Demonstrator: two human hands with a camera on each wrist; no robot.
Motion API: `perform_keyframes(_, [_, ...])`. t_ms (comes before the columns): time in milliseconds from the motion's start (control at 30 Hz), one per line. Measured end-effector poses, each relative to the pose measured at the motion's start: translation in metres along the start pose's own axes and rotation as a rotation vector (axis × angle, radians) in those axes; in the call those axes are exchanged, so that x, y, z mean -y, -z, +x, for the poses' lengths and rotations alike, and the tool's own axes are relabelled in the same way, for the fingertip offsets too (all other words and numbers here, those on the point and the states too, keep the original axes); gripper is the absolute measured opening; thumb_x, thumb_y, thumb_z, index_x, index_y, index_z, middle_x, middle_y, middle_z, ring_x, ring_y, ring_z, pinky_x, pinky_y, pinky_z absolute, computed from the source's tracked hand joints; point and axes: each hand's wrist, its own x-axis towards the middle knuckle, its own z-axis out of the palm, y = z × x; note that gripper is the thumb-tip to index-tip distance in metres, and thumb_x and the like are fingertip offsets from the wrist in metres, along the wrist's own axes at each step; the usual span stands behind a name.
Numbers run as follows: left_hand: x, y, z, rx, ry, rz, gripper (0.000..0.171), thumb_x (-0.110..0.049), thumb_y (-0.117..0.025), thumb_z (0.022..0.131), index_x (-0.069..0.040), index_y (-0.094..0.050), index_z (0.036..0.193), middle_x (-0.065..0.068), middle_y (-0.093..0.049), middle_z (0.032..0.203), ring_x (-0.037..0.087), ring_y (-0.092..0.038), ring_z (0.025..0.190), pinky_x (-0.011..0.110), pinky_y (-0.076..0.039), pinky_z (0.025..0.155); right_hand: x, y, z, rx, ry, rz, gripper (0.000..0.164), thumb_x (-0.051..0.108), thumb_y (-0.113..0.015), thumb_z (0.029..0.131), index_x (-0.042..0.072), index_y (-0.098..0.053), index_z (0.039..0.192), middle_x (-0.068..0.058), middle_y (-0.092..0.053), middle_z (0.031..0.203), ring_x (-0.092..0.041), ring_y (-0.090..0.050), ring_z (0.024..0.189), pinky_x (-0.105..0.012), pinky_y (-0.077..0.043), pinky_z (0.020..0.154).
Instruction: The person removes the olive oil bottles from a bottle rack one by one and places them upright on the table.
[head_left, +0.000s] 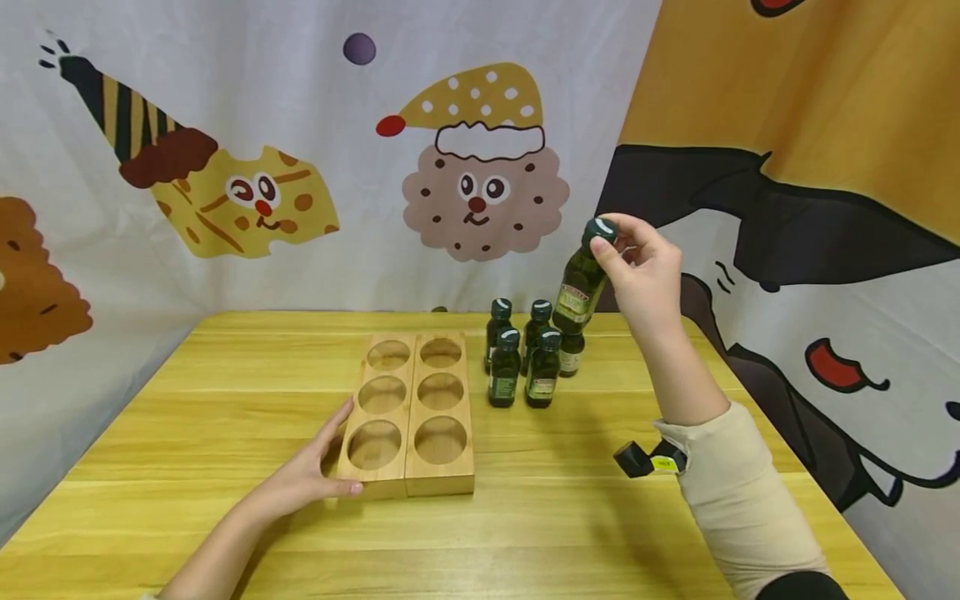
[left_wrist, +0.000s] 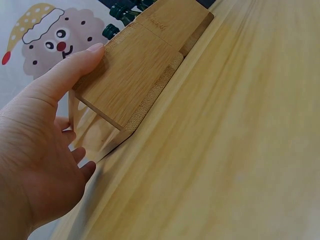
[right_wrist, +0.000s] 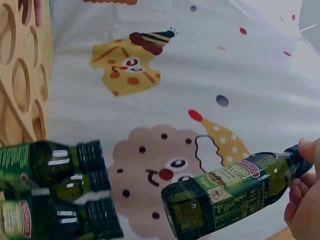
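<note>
My right hand (head_left: 647, 271) holds a small dark green olive oil bottle (head_left: 577, 292) by its cap and neck. The bottle hangs tilted in the air above the other bottles, its base toward the lower left; its label faces the camera in the right wrist view. On the table, my left hand (head_left: 303, 479) grips the near left corner of a wooden bottle holder (head_left: 408, 417). Its thumb (left_wrist: 90, 57) lies on the near end face and its fingers are along the left side. The holder has two side-by-side blocks, each with three round holes that hold nothing.
Several similar olive oil bottles (head_left: 504, 379) stand upright close together just right of the holder, one partly hidden below the held bottle. The wooden table (head_left: 247, 383) ends at a cartoon-printed curtain (head_left: 300, 108) behind and to the right.
</note>
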Motion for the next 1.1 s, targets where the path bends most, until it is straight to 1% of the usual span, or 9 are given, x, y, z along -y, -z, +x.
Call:
perform_keyframes(100, [0.0, 0.0, 0.0, -0.001, -0.002, 0.002, 0.112, -0.022, -0.081, 0.076, -0.024, -0.003, 0.155, 0.018, -0.003, 0.158, 0.053, -0.019, 0.133, 0.077, -0.013, 0.095, -0.004, 0.008, -0.002, -0.02, -0.022, -0.017, 0.021, 0.009, -0.068, 0.089, 0.004, -0.069, 0.11, -0.002, -0.059, 0.087, -0.014, -0.048, 0.078, -0.021, -0.04, 0.062])
perform_keyframes(300, [-0.001, 0.0, 0.0, 0.004, 0.009, -0.006, 0.111, -0.022, -0.081, 0.076, -0.024, -0.003, 0.155, 0.018, -0.004, 0.158, 0.053, -0.018, 0.134, 0.077, -0.013, 0.096, -0.019, 0.019, -0.009, -0.049, -0.058, -0.021, 0.021, 0.008, -0.067, 0.09, 0.004, -0.069, 0.11, 0.0, -0.057, 0.085, -0.014, -0.046, 0.067, -0.017, -0.043, 0.059])
perform_keyframes(433, [0.0, 0.001, 0.0, 0.005, 0.001, -0.003, 0.111, -0.02, -0.081, 0.076, -0.024, -0.002, 0.155, 0.017, -0.003, 0.158, 0.053, -0.018, 0.133, 0.077, -0.014, 0.095, -0.031, 0.022, -0.015, -0.056, -0.083, -0.025, 0.023, 0.008, -0.067, 0.09, 0.002, -0.069, 0.111, 0.001, -0.059, 0.086, -0.012, -0.048, 0.068, -0.016, -0.043, 0.058])
perform_keyframes(667, [0.001, 0.001, 0.001, 0.004, -0.005, -0.009, 0.112, -0.019, -0.081, 0.076, -0.021, -0.002, 0.155, 0.019, -0.003, 0.158, 0.053, -0.018, 0.133, 0.078, -0.013, 0.095, -0.048, 0.022, -0.031, -0.045, -0.134, -0.015, 0.025, 0.009, -0.068, 0.089, 0.0, -0.067, 0.112, 0.001, -0.06, 0.088, -0.013, -0.05, 0.073, -0.016, -0.044, 0.06])
perform_keyframes(833, [0.001, 0.002, 0.001, 0.002, -0.009, -0.006, 0.112, -0.019, -0.081, 0.076, -0.02, -0.002, 0.156, 0.018, -0.003, 0.158, 0.053, -0.018, 0.134, 0.078, -0.013, 0.095, -0.06, 0.019, -0.042, -0.046, -0.14, -0.028, 0.026, 0.008, -0.069, 0.088, -0.002, -0.066, 0.112, 0.003, -0.059, 0.082, -0.012, -0.049, 0.071, -0.017, -0.041, 0.057])
perform_keyframes(933, [0.0, 0.002, 0.001, 0.004, -0.012, -0.012, 0.112, -0.018, -0.08, 0.076, -0.019, -0.002, 0.155, 0.017, -0.002, 0.158, 0.053, -0.016, 0.134, 0.078, -0.013, 0.095, -0.069, 0.018, -0.048, -0.052, -0.141, -0.041, 0.026, 0.007, -0.07, 0.087, -0.002, -0.067, 0.112, 0.005, -0.059, 0.081, -0.011, -0.049, 0.072, -0.019, -0.039, 0.06])
perform_keyframes(1100, [-0.001, 0.002, 0.001, 0.006, -0.016, -0.009, 0.112, -0.018, -0.081, 0.076, -0.017, -0.002, 0.155, 0.018, -0.002, 0.158, 0.053, -0.015, 0.135, 0.077, -0.012, 0.095, -0.084, 0.014, -0.058, -0.054, -0.155, -0.03, 0.027, 0.005, -0.072, 0.085, -0.002, -0.067, 0.111, 0.009, -0.061, 0.085, -0.01, -0.051, 0.077, -0.022, -0.038, 0.064])
